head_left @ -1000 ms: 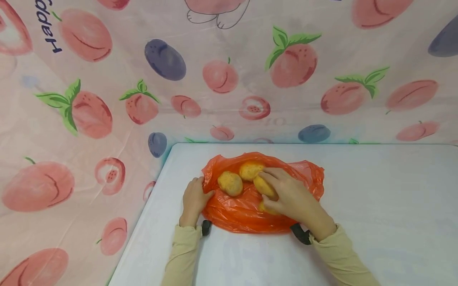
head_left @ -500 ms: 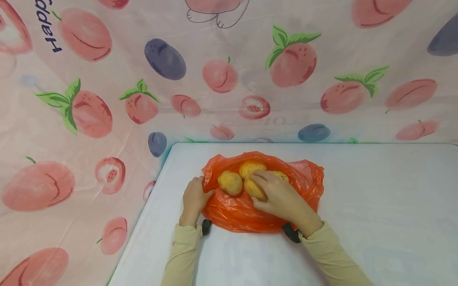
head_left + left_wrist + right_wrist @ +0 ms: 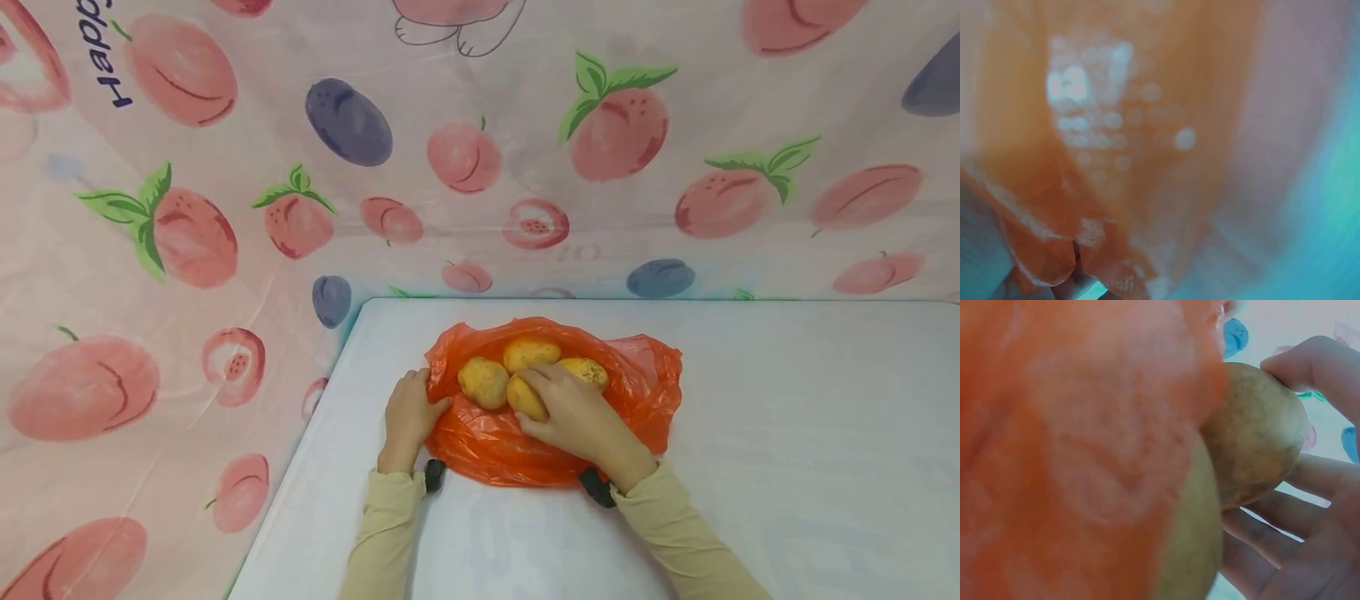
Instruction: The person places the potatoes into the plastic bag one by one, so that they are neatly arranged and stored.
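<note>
An orange-red plastic bag [image 3: 495, 454] lies spread on the table with several yellow potatoes on it. My right hand [image 3: 585, 421] pinches one potato [image 3: 527, 400] between thumb and fingers; in the right wrist view that potato [image 3: 1263, 434] shows between them. Close around it are a rounder potato [image 3: 483, 383] to the left, one behind [image 3: 532, 353], and a speckled one [image 3: 586, 372] partly behind my hand. My left hand [image 3: 408, 417] grips the bag's left edge, its thumb on the plastic. Blurred orange plastic [image 3: 1141, 125] fills much of the left wrist view.
The white table [image 3: 810, 417] extends to the right and front of the bag. A fruit-printed cloth [image 3: 525, 150] hangs behind and along the left side. Black wrist devices [image 3: 597, 487] sit at both cuffs.
My right hand has moved left across the bag with its potato, bringing it beside the rounder one. The speckled potato on the right has come into sight. The left hand stays put.
</note>
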Demonstrator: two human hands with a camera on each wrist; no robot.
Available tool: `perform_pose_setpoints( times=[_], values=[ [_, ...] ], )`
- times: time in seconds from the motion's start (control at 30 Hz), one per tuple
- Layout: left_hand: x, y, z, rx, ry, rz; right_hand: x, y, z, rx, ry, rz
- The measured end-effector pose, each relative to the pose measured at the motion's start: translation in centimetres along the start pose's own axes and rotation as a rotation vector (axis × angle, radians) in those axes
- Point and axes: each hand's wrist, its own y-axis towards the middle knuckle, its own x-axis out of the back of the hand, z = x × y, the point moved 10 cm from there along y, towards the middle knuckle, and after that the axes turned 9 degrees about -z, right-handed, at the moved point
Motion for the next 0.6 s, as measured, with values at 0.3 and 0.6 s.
perform_pose_setpoints(
  times=[0.3, 0.6],
  values=[
    [0.0, 0.0, -0.1, -0.017, 0.014, -0.017, -1.3, -0.1, -0.8, -0.067, -0.001, 0.038],
    [0.0, 0.0, -0.1, -0.014, 0.009, -0.006, -1.7, -0.2, -0.9, -0.083, -0.018, 0.033]
  ],
)
